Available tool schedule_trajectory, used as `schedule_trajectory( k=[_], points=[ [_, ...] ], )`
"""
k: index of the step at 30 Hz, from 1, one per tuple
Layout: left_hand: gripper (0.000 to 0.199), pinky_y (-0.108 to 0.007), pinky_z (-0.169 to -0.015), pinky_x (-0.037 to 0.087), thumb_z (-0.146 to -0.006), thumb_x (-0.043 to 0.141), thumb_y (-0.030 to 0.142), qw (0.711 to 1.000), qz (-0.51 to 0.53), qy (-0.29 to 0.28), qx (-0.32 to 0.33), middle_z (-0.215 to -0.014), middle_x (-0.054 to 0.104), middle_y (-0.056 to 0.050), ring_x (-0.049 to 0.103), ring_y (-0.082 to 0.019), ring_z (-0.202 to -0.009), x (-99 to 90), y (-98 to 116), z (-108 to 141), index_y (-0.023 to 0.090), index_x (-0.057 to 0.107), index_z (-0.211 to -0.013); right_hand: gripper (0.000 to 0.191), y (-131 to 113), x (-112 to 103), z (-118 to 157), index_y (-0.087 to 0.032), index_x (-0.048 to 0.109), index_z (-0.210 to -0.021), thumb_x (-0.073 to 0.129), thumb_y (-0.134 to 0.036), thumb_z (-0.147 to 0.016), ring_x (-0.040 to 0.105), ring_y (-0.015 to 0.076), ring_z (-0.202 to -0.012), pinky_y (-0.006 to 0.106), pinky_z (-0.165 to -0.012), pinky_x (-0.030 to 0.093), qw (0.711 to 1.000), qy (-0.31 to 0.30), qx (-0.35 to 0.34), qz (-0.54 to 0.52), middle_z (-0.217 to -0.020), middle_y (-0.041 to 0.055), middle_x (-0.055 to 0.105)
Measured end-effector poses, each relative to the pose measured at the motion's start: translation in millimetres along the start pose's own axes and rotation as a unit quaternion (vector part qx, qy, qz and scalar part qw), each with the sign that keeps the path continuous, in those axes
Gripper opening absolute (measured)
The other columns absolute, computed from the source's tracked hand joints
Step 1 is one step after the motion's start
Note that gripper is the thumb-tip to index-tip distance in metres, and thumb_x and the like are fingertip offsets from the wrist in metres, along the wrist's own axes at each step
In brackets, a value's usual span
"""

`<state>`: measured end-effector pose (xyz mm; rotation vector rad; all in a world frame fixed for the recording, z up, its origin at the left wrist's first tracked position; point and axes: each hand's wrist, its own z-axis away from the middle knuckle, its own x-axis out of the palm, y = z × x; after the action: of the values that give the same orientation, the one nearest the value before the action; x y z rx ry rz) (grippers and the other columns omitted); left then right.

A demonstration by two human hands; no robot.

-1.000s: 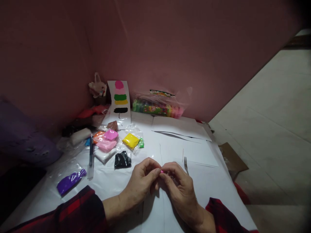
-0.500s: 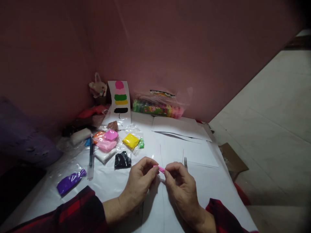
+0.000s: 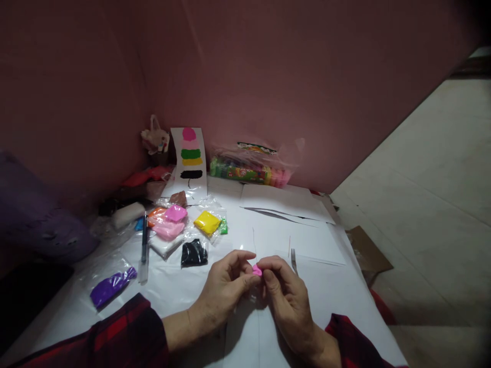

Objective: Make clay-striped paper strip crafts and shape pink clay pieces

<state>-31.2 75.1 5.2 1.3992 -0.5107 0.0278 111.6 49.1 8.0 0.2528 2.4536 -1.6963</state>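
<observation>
A small pink piece of clay is pinched between the fingertips of both hands, above the white paper. My left hand holds its left side with thumb and fingers. On its right side, my right hand grips it between thumb and index finger. Just beyond my right hand lies a fork, its lower part hidden. Beside it is a thin stick. To the left of my hands sits a black clay packet, and farther back a yellow clay packet.
A purple packet and a pen lie at the left, near pink packets. A painted paper strip leans on the wall beside a bag of coloured tubes. White sheets lie at the back.
The pink clay was a stretched, narrow strip between my hands; now it looks shorter and bunched. My fingertips have come closer together.
</observation>
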Motion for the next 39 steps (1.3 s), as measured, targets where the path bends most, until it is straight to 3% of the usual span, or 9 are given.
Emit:
schedule_trajectory(
  k=[4, 8, 14, 20, 24, 30, 33, 36, 39],
  points=[
    [0.014, -0.023, -0.068, 0.047, -0.080, 0.067, 0.026, 0.999, -0.045, -0.006, -0.001, -0.082, 0.069, -0.005, 0.061, -0.013, -0.074, -0.1, 1.4, -0.6, 0.014, 0.069, -0.089, 0.015, -1.3, -0.7, 0.4, -0.022, 0.061, -0.099, 0.048, -0.021, -0.095, 0.055, 0.0125, -0.064, 0.024, -0.056, 0.047, 1.000, -0.017, -0.014, 0.008, -0.084, 0.0020, 0.060],
    [0.018, -0.019, -0.052, 0.040, -0.081, 0.067, 0.032, 0.998, -0.057, 0.019, -0.014, -0.066, 0.062, 0.000, 0.052, -0.008, -0.056, 0.0, 2.4, 0.7, 0.014, 0.067, -0.083, 0.012, -0.9, -1.6, 1.1, -0.022, 0.062, -0.101, 0.054, -0.021, -0.092, 0.062, 0.0161, -0.077, 0.026, -0.067, 0.051, 1.000, -0.009, -0.004, 0.017, -0.087, 0.0029, 0.064],
    [0.024, -0.017, -0.041, 0.031, -0.079, 0.068, 0.037, 0.998, -0.047, 0.008, -0.035, -0.052, 0.053, 0.003, 0.044, -0.007, -0.044, -0.5, 1.3, 0.9, 0.013, 0.063, -0.078, 0.007, -1.2, -2.0, 0.0, -0.020, 0.064, -0.093, 0.058, -0.022, -0.090, 0.063, 0.0169, -0.076, 0.028, -0.068, 0.051, 0.999, -0.006, 0.005, 0.031, -0.083, 0.0029, 0.065],
    [0.029, -0.019, -0.045, 0.035, -0.087, 0.058, 0.041, 0.997, -0.071, -0.012, -0.013, -0.051, 0.053, 0.002, 0.047, -0.008, -0.046, -1.8, 3.5, 0.9, 0.013, 0.063, -0.079, 0.009, 0.4, -2.3, -1.6, -0.021, 0.065, -0.092, 0.056, -0.022, -0.091, 0.061, 0.0161, -0.072, 0.028, -0.065, 0.049, 0.999, 0.001, 0.003, 0.040, -0.081, 0.0020, 0.063],
    [0.028, -0.019, -0.046, 0.036, -0.083, 0.063, 0.040, 0.998, -0.061, -0.003, -0.013, -0.054, 0.053, 0.002, 0.047, -0.008, -0.048, -1.9, 4.3, -0.6, 0.013, 0.062, -0.077, 0.009, -1.0, -2.5, -1.4, -0.021, 0.064, -0.091, 0.056, -0.019, -0.091, 0.061, 0.0166, -0.075, 0.028, -0.067, 0.049, 0.998, -0.013, -0.016, 0.057, -0.082, 0.0027, 0.064],
    [0.026, -0.020, -0.050, 0.041, -0.077, 0.070, 0.035, 1.000, -0.005, 0.001, -0.019, -0.069, 0.060, 0.001, 0.052, -0.008, -0.053, -2.9, -0.2, -2.1, 0.015, 0.063, -0.092, 0.008, 0.6, -1.3, 0.0, -0.020, 0.062, -0.091, 0.056, -0.016, -0.091, 0.060, 0.0156, -0.075, 0.028, -0.067, 0.049, 0.998, 0.005, -0.028, 0.047, -0.083, 0.0024, 0.062],
    [0.025, -0.019, -0.048, 0.038, -0.080, 0.067, 0.035, 0.999, -0.031, -0.012, -0.036, -0.062, 0.058, 0.001, 0.050, -0.008, -0.051, -2.4, -1.0, -1.3, 0.013, 0.065, -0.090, 0.008, 2.2, -2.1, 1.1, -0.021, 0.062, -0.093, 0.056, -0.016, -0.091, 0.060, 0.0157, -0.077, 0.028, -0.067, 0.049, 0.998, 0.017, -0.037, 0.049, -0.084, 0.0022, 0.061],
    [0.025, -0.019, -0.043, 0.034, -0.081, 0.066, 0.036, 0.998, -0.053, -0.004, -0.042, -0.056, 0.055, 0.002, 0.048, -0.009, -0.048, -1.0, -0.8, -0.7, 0.012, 0.064, -0.087, 0.008, 3.0, -3.1, 2.5, -0.021, 0.062, -0.093, 0.056, -0.017, -0.091, 0.060, 0.0161, -0.078, 0.028, -0.069, 0.049, 0.998, 0.014, -0.027, 0.055, -0.085, 0.0024, 0.061],
    [0.020, -0.020, -0.048, 0.038, -0.079, 0.068, 0.033, 0.997, -0.067, 0.018, -0.013, -0.061, 0.057, 0.001, 0.049, -0.009, -0.052, 0.1, -0.4, -0.3, 0.014, 0.065, -0.083, 0.003, 4.7, -2.5, 3.8, -0.021, 0.061, -0.091, 0.059, -0.022, -0.090, 0.060, 0.0155, -0.074, 0.027, -0.066, 0.049, 0.999, 0.022, 0.012, 0.039, -0.081, 0.0016, 0.062]
  ],
)
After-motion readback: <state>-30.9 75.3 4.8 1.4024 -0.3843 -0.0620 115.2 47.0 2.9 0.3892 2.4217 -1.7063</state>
